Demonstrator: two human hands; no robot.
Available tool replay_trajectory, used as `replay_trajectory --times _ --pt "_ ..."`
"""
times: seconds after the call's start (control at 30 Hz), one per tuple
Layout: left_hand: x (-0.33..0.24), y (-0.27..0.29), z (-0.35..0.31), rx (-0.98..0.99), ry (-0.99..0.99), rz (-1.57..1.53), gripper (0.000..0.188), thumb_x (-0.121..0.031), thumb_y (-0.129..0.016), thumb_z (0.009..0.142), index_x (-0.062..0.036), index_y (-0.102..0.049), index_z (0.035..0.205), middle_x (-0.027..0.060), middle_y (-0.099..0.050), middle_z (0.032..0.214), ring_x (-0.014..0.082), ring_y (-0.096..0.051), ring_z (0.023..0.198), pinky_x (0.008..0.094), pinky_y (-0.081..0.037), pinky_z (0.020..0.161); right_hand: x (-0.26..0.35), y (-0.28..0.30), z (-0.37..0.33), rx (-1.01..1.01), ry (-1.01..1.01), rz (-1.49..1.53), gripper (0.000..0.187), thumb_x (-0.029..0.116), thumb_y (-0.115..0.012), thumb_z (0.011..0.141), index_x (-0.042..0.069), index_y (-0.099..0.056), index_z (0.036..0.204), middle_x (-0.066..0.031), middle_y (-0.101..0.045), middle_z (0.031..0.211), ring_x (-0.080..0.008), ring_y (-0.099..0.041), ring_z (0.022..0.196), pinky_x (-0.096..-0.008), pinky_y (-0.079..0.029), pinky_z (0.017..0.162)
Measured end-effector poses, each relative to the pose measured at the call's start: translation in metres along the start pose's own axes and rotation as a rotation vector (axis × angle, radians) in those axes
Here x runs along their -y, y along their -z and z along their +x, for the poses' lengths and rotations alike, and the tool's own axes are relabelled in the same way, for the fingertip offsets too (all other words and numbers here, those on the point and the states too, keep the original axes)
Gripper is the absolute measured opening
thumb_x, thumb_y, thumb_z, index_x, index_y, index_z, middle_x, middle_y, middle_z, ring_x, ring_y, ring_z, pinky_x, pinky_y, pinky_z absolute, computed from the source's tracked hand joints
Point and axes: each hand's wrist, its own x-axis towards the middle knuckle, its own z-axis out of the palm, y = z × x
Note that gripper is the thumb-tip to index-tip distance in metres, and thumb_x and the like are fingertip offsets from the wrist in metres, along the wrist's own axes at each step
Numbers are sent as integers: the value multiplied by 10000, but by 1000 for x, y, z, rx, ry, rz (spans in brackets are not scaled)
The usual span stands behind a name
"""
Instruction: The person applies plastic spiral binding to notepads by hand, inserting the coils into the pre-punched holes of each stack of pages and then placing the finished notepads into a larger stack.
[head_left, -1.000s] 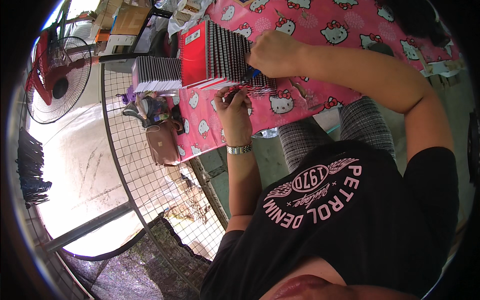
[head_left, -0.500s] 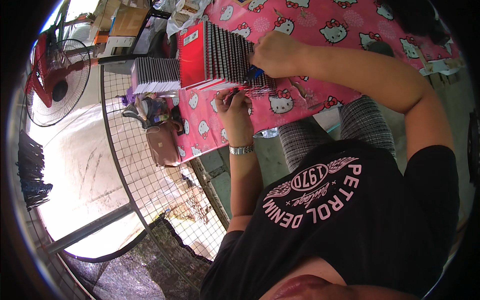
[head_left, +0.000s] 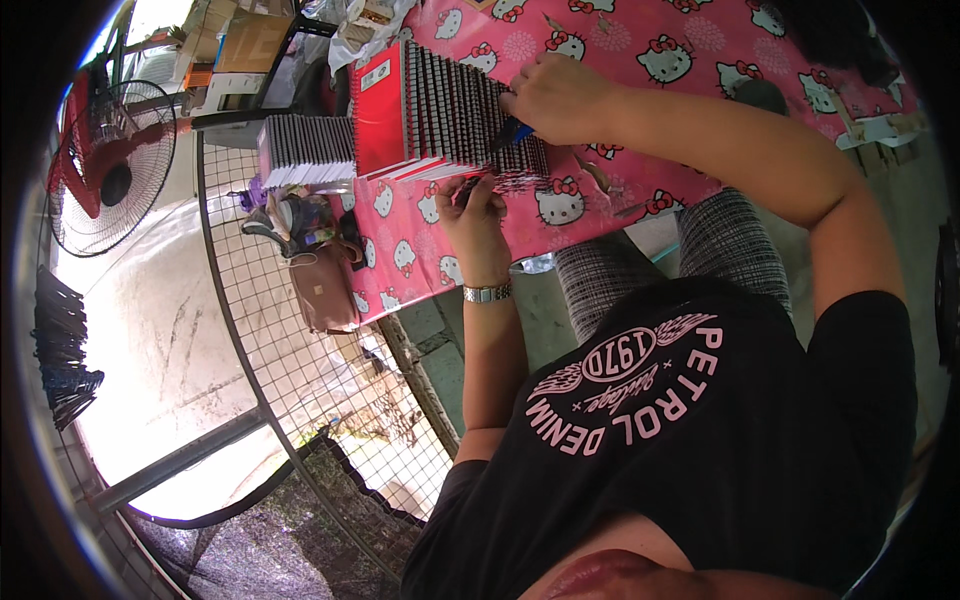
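Note:
A long row of spiral-bound notebooks with red covers (head_left: 382, 110) stands packed together on the pink table cover. At the row's right end, my right hand (head_left: 565, 100) is closed around a blue-handled tool (head_left: 517, 131), most of it hidden by the hand. The tool's dark front end reaches toward the wire bindings (head_left: 465, 100). My left hand (head_left: 472, 215), a metal watch (head_left: 487, 294) on its wrist, is at the notebooks' near edge. Its fingers are pinched around something small and dark that I cannot make out.
A second stack of dark-bound notebooks (head_left: 308, 150) adjoins on the left. The table cover (head_left: 620, 180) bears printed cat faces. Beyond the table's left edge are a brown bag (head_left: 322, 290), a wire-mesh panel (head_left: 300, 370) and a red fan (head_left: 112, 170). Boxes (head_left: 255, 45) stand far left.
My right hand has lifted slightly up and away from the notebooks' near edge, and less of the blue tool shows. My left hand stays at nearly the same place.

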Motion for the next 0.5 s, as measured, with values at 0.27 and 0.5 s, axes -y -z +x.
replay_trajectory --times 0.27,0.5 --pt "0 -8 -1 -20 -9 91 394 13 -706 791 -67 -421 1052 63 -610 744 112 -518 521 237 -376 457 12 -3 4 53 67 9 144 191 -576 763 81 -669 758 -96 -659 718 -266 -660 731 -400 -510 692" --pt "5 -12 -4 -54 -127 200 351 25 -661 816 -28 -419 1065 93 -624 798 106 -505 538 237 -387 462 11 -13 -4 -60 68 0 134 177 -568 767 90 -659 720 -93 -662 712 -264 -663 729 -400 -503 678"
